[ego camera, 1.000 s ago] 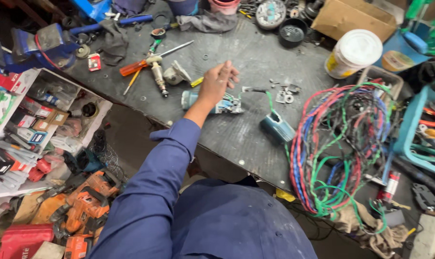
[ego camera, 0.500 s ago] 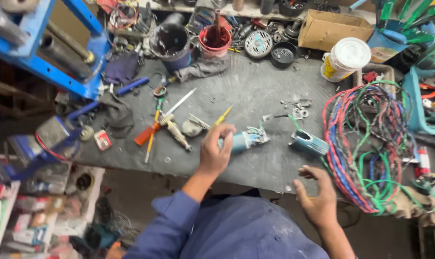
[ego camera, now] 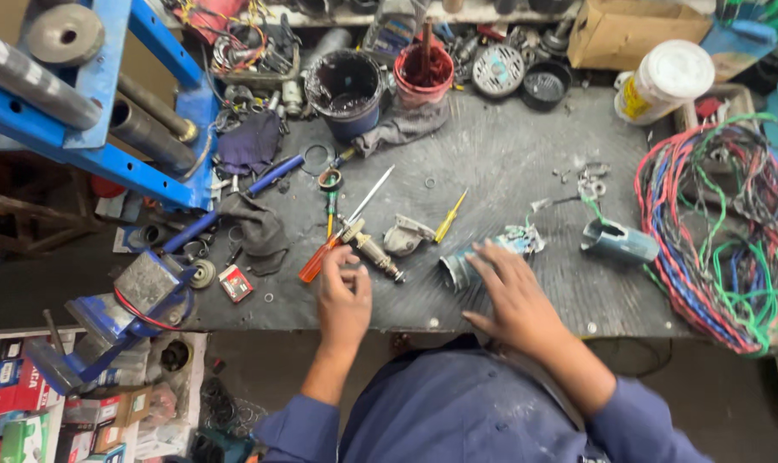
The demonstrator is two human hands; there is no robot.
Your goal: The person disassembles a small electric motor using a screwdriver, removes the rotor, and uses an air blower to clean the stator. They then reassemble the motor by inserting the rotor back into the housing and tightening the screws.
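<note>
Dark, scuffed workbench [ego camera: 509, 163] fills the middle of the view, its surface scratched pale in streaks and dusted with grit. A blue steel frame [ego camera: 106, 154] carrying grey metal rollers stands at the bench's left end. A blue bench vise [ego camera: 123, 317] is clamped at the near-left corner. Below the front edge — bare concrete floor [ego camera: 260, 360], grey and stained. Stacked small cartons [ego camera: 29, 394] crowd the lower-left corner. A brown cardboard box [ego camera: 638, 30] sits at the far edge. Light is even and flat — no hard shadows.
</note>
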